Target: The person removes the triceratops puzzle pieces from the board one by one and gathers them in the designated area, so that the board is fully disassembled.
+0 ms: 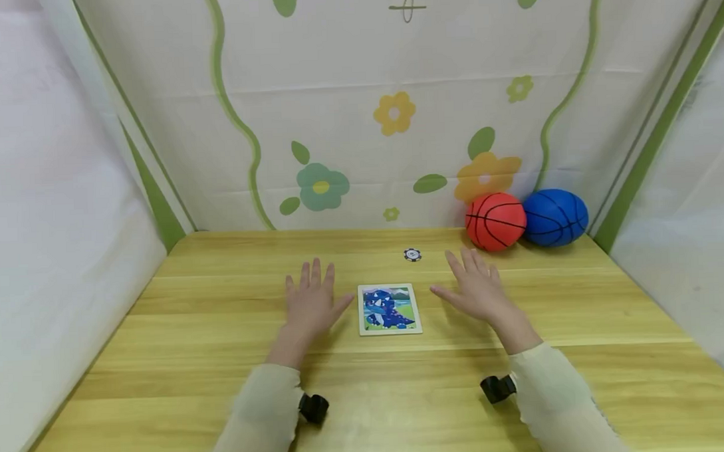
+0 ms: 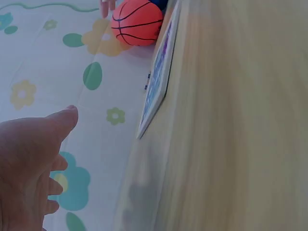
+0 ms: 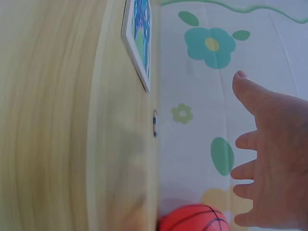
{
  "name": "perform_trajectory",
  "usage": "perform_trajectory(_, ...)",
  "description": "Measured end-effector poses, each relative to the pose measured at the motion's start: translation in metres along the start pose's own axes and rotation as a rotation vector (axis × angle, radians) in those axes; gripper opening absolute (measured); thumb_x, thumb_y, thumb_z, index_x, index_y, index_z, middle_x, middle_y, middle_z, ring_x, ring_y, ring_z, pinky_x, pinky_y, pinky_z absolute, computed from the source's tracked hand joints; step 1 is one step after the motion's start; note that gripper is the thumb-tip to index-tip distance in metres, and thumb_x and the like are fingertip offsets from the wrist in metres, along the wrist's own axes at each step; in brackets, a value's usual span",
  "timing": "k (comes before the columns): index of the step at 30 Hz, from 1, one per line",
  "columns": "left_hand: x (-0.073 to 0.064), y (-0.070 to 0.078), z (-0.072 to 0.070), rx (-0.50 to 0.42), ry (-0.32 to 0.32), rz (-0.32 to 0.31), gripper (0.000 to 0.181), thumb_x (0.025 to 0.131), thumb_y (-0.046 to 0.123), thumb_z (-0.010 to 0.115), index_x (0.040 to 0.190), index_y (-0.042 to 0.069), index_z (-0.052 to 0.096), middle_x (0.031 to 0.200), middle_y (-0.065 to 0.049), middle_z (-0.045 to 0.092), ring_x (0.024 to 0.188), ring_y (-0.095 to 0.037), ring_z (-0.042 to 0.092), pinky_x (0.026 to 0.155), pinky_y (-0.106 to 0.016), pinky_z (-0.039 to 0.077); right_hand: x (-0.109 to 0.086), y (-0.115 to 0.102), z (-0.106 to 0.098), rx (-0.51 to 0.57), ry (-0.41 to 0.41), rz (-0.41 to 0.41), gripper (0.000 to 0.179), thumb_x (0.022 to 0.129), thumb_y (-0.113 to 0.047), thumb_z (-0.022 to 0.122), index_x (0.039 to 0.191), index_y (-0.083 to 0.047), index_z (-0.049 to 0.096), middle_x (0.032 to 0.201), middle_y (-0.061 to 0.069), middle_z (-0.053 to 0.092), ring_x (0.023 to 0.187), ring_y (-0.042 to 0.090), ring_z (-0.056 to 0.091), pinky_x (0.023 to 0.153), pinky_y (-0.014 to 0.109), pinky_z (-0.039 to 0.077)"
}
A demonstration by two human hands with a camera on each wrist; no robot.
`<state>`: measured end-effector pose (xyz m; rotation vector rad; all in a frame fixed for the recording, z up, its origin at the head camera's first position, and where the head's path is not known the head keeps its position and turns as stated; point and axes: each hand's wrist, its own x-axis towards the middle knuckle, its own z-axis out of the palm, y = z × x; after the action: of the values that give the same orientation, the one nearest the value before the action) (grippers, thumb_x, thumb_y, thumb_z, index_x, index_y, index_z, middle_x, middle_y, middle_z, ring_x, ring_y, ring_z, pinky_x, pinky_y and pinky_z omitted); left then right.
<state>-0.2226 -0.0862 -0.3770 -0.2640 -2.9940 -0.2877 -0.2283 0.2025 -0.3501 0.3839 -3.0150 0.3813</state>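
A small white-framed picture puzzle (image 1: 390, 309) with a blue dinosaur lies flat on the wooden table. To its left my left hand (image 1: 312, 306) hovers over the tabletop, fingers spread and straight, thumb pointing toward the puzzle's edge. On the other side my right hand (image 1: 477, 292) is held the same way, thumb toward the puzzle. Neither hand holds anything. Behind the puzzle lies a poker chip (image 1: 412, 255), black and white, nearer the right fingertips. In the right wrist view the chip (image 3: 155, 123) shows edge-on beyond the puzzle (image 3: 139, 41).
A red ball (image 1: 495, 222) with black basketball lines sits at the back right, beside a similar blue ball (image 1: 556, 218). A white cloth wall (image 1: 347, 140) with printed flowers rises along the table's back edge, and plain cloth hangs at both sides.
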Motion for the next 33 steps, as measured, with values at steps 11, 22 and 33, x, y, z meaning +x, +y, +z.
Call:
perform_trajectory(11,0.012,0.02,0.026,-0.144,-0.04,0.055,0.078,0.081,0.06,0.037,0.138,0.01,0.02,0.14,-0.017,0.011,0.127,-0.033,0.009,0.096,-0.055,0.009,0.02,-0.026,0.043,0.231,-0.038,-0.025,0.07,0.084,-0.044,0.049,0.137,-0.007,0.023,0.138,0.02,0.017,0.126,0.035,0.009,0.095,0.056,0.006)
perform_trajectory(22,0.008,0.026,0.051,-0.235,-0.061,0.186,0.081,0.078,0.063,0.038,0.138,0.011,0.021,0.14,-0.019,0.014,0.126,-0.035,0.012,0.097,-0.051,0.011,0.025,-0.023,0.074,0.541,-0.003,-0.019,0.057,0.083,-0.031,0.057,0.128,-0.001,0.039,0.132,0.019,0.033,0.121,0.033,0.027,0.096,0.046,0.022)
perform_trajectory(33,0.004,0.03,0.056,-0.234,-0.108,0.228,0.072,0.077,0.063,0.041,0.136,0.022,0.03,0.141,-0.019,0.009,0.127,-0.032,0.006,0.1,-0.045,0.009,0.023,-0.017,0.083,0.391,0.061,-0.065,0.042,0.081,-0.025,0.06,0.116,-0.003,0.053,0.127,0.019,0.04,0.118,0.034,0.031,0.097,0.05,0.012)
